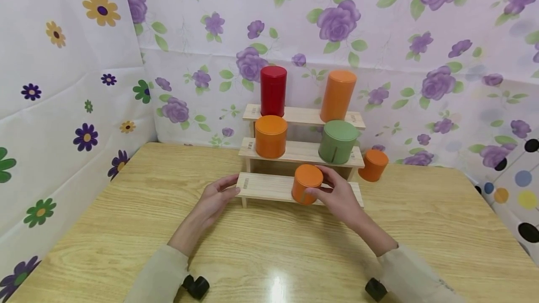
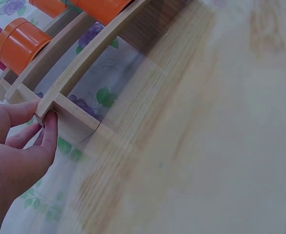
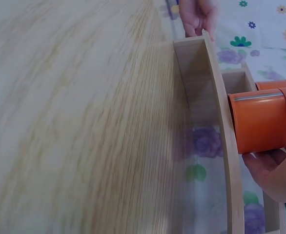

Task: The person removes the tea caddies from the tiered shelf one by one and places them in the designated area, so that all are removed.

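Observation:
My right hand (image 1: 342, 198) grips a short orange tin (image 1: 308, 184) with a lid, fingers behind it and thumb on its front. The tin is upright over the lowest step of a three-tier wooden shelf (image 1: 266, 186); in the right wrist view its base is right at the board. My left hand (image 1: 215, 200) pinches the left end of that lowest step, thumb above and fingers below, as the left wrist view shows. On the middle step stand a wider orange tin (image 1: 271, 137) and a green tin (image 1: 338, 142). A tall red tin (image 1: 273, 91) and a tall orange tin (image 1: 338, 96) stand on the top step.
Another short orange tin (image 1: 373, 165) stands on the wooden table (image 1: 269, 242), right of the shelf. Behind the table hangs a purple-flowered cloth (image 1: 189, 83), and another flowered cloth (image 1: 63, 106) covers the left side.

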{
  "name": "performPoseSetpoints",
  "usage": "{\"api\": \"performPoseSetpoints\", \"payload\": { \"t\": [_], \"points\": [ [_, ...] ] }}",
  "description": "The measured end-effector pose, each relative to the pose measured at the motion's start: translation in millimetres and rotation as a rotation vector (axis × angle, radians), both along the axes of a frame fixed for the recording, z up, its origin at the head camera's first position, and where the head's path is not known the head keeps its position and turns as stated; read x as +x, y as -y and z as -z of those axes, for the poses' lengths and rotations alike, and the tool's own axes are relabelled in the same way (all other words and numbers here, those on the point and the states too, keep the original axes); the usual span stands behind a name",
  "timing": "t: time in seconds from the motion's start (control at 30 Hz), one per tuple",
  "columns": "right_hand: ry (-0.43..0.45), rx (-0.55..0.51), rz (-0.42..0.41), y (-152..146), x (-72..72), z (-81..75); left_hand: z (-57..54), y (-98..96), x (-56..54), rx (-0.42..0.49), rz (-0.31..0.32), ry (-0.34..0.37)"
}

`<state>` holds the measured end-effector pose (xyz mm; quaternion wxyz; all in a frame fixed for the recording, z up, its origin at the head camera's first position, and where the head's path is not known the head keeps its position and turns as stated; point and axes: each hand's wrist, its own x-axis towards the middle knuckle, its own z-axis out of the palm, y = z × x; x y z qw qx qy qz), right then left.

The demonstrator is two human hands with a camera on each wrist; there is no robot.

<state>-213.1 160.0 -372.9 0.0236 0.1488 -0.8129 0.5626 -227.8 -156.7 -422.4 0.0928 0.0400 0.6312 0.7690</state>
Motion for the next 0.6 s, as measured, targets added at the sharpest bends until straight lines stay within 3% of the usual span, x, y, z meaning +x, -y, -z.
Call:
{"api": "performPoseSetpoints", "payload": {
  "t": [0.6],
  "points": [
    [-0.008, 0.083, 0.002, -36.3, 4.1, -8.5, 0.6, 0.9, -0.2, 0.005, 0.000, -0.006]
  ]
}}
